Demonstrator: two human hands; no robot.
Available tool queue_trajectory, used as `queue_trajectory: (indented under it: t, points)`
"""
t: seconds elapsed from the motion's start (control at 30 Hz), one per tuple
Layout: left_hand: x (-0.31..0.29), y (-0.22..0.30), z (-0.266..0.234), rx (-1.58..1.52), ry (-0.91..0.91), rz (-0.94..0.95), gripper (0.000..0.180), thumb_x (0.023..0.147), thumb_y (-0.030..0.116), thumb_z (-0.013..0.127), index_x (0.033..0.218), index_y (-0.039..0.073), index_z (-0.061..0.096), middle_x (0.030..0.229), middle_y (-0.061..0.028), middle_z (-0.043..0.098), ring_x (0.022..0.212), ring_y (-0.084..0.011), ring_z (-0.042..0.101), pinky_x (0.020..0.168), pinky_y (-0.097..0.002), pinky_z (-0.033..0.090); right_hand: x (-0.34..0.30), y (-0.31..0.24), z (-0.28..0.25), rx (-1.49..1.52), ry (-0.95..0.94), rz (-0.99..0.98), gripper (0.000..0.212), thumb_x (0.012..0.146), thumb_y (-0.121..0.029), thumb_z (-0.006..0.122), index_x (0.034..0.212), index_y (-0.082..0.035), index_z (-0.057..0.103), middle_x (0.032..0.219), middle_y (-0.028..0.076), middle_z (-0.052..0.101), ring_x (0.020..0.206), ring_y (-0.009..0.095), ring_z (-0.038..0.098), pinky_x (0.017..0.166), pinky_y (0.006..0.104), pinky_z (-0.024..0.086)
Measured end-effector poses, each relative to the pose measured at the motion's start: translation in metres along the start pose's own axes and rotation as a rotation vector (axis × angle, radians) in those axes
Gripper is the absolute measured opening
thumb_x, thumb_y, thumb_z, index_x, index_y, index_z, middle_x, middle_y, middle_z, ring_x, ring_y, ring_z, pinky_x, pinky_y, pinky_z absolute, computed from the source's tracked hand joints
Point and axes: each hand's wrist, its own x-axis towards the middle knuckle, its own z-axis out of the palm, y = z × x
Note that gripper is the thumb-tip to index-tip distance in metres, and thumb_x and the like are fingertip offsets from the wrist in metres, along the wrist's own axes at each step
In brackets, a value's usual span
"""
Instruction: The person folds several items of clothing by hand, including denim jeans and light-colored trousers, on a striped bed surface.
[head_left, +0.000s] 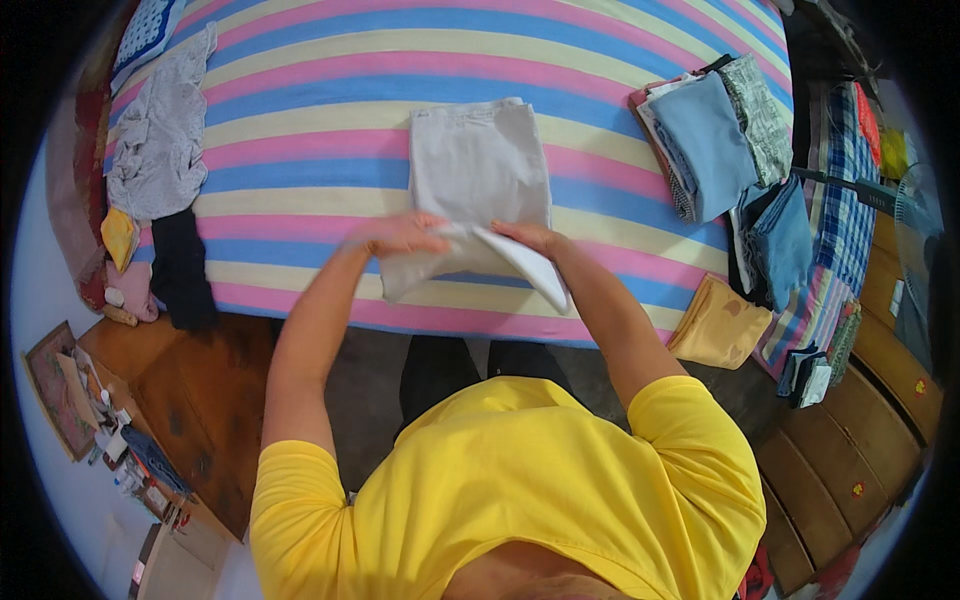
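Note:
A light grey garment (478, 160), perhaps trousers, lies part folded on the striped bedspread in front of me. Its near end is lifted off the bed and bends up between my two hands. My left hand (408, 233), smeared by motion, grips the cloth at its left side. On the other side my right hand (525, 237) pinches the raised edge, and a pale flap hangs down beside it towards me.
Folded clothes (705, 140) are stacked at the bed's right, with a folded tan cloth (722, 322) nearer me. A crumpled pale patterned garment (160, 140) and a black garment (183, 270) lie at the left. A fan (915, 200) and wooden drawers (835, 470) stand at right.

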Motion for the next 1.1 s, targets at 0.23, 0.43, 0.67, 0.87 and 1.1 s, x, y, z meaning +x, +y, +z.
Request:
queue_trajectory:
  t: [0.23,0.43,0.67,0.87,1.1]
  points:
    - [0.065,0.002,-0.097,-0.34,0.18,-0.178,0.039,0.082,0.03,0.057,0.112,0.006,0.054,0.093,-0.0054,0.061,0.076,-0.0124,0.059,0.069,-0.0296,0.049,-0.029,-0.012,-0.031,0.273,-0.044,-0.195,0.08,0.083,-0.066,0.023,0.125,-0.001,0.041,0.123,0.012,0.048,0.111,0.021,0.049,0.091,0.0351,0.04]
    - [0.036,-0.047,-0.068,-1.32,0.259,-0.028,0.054,0.084,0.044,0.05,0.121,0.004,0.045,0.111,-0.0119,0.056,0.102,-0.0225,0.055,0.088,-0.0352,0.043,-0.054,-0.018,-0.025,0.322,-0.051,-0.248,0.064,0.086,-0.052,0.033,0.131,-0.006,0.033,0.119,0.006,0.05,0.11,0.024,0.048,0.094,0.0362,0.037]
    - [0.023,-0.091,-0.015,-0.662,0.43,-0.097,0.041,0.083,0.021,0.057,0.118,0.002,0.046,0.111,-0.0114,0.056,0.103,-0.0229,0.054,0.09,-0.0373,0.043,-0.055,-0.001,0.0,-0.817,0.516,-0.456,0.069,0.063,-0.003,0.059,0.128,-0.007,0.035,0.108,0.007,0.056,0.098,0.021,0.053,0.087,0.0318,0.041]
    - [0.018,-0.051,-0.06,-0.966,0.538,0.184,0.034,0.08,0.018,0.062,0.11,0.005,0.051,0.099,-0.0074,0.06,0.089,-0.0197,0.06,0.074,-0.0367,0.051,-0.052,-0.031,-0.029,0.169,0.456,-0.637,0.043,0.075,-0.017,0.06,0.114,-0.005,0.049,0.101,0.005,0.058,0.092,0.017,0.054,0.076,0.0291,0.044]
    - [0.044,-0.08,-0.034,-1.24,0.433,-0.078,0.065,0.079,0.035,0.061,0.131,0.011,0.032,0.127,-0.0102,0.044,0.117,-0.0242,0.043,0.096,-0.0475,0.035,-0.027,-0.022,-0.029,0.101,0.913,-0.581,0.055,0.076,-0.033,0.064,0.116,-0.002,0.043,0.104,0.01,0.055,0.09,0.019,0.055,0.073,0.0317,0.047]
